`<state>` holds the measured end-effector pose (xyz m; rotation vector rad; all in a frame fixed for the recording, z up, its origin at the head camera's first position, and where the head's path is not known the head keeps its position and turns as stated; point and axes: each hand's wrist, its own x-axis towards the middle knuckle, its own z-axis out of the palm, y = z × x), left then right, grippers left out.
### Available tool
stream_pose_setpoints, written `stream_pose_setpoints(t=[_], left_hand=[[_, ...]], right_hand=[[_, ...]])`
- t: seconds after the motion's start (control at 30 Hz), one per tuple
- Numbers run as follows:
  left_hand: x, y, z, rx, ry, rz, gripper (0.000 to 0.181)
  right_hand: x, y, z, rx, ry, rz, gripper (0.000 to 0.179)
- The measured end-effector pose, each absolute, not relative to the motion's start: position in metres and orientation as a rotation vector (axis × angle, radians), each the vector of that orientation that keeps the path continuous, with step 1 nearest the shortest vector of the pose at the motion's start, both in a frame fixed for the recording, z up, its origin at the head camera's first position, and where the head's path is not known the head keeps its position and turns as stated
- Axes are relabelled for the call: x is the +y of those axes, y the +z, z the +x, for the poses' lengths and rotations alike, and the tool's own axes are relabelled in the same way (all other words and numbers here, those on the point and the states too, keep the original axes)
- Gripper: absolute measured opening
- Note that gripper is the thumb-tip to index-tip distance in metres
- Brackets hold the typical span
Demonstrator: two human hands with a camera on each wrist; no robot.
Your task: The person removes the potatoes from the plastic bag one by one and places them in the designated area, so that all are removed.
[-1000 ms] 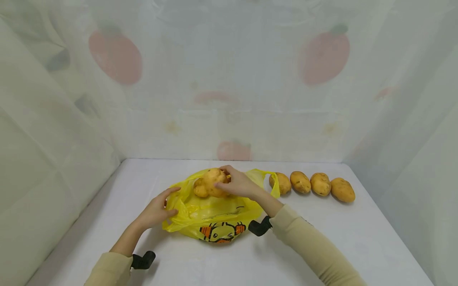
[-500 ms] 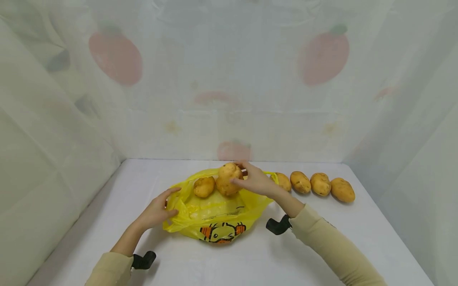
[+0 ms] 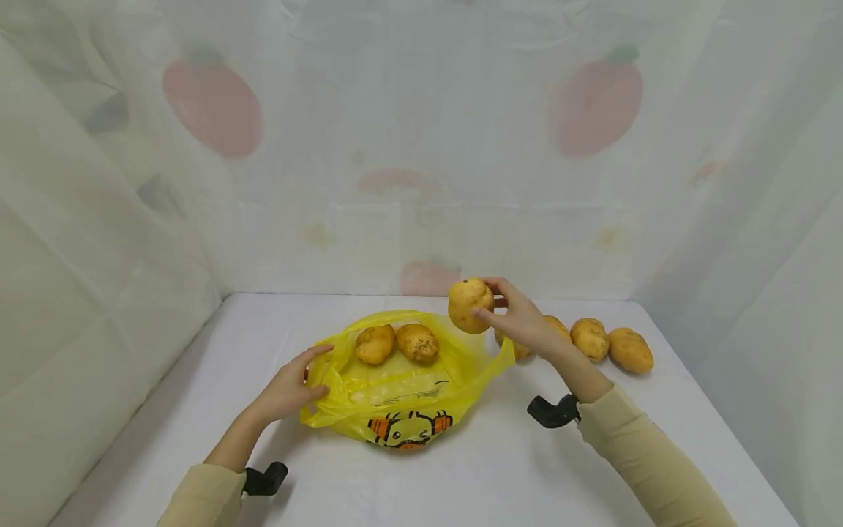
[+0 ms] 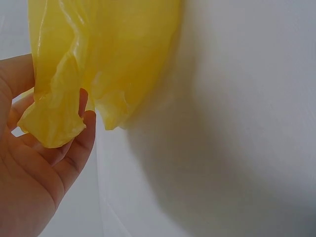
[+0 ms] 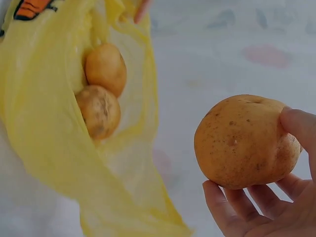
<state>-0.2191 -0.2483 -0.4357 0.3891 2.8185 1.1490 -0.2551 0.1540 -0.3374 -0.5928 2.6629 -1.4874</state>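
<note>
My right hand [image 3: 523, 322] grips a potato [image 3: 470, 304] between thumb and fingers, above the right end of a yellow plastic bag [image 3: 395, 391]. In the right wrist view this held potato [image 5: 242, 143] is round, with dark specks. Two more potatoes, one on the left [image 3: 375, 344] and a dirt-marked one on the right [image 3: 418, 342], lie inside the spread mouth of the bag. My left hand [image 3: 290, 386] holds the bag's left end, and its fingers curl about the gathered film [image 4: 54, 113] in the left wrist view.
Several potatoes [image 3: 630, 350] lie in a row at the right back of the white table [image 3: 514, 468]; my right hand and wrist partly cover the nearest ones. A pale printed curtain [image 3: 421, 146] stands behind and at both sides. A cartoon face is printed on the bag's front.
My right hand has lifted the potato up and to the right, out over the bag's right side. The two potatoes in the bag now show uncovered. My left hand has stayed in place.
</note>
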Motion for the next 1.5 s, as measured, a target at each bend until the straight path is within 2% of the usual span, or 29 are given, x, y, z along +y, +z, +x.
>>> stream_pose_setpoints(t=[0.37,0.67,1.07,1.5], left_hand=[[-0.248,-0.436,-0.219,2.82,1.163,0.38,0.069],[-0.246,-0.437,-0.218,2.822,1.142,0.368,0.069],[-0.246,-0.437,-0.218,2.832,1.149,0.387,0.068],[-0.246,-0.434,-0.218,2.848,1.134,0.406,0.067]], right_hand=[[0.201,-0.338,-0.258,2.662,-1.616,-0.392,0.071],[0.233,-0.353,-0.263,2.596,-1.689,-0.245,0.075],[0.253,-0.38,-0.263,2.659,-1.496,-0.057,0.084],[0.262,-0.405,-0.259,2.577,-1.455,-0.119,0.082]])
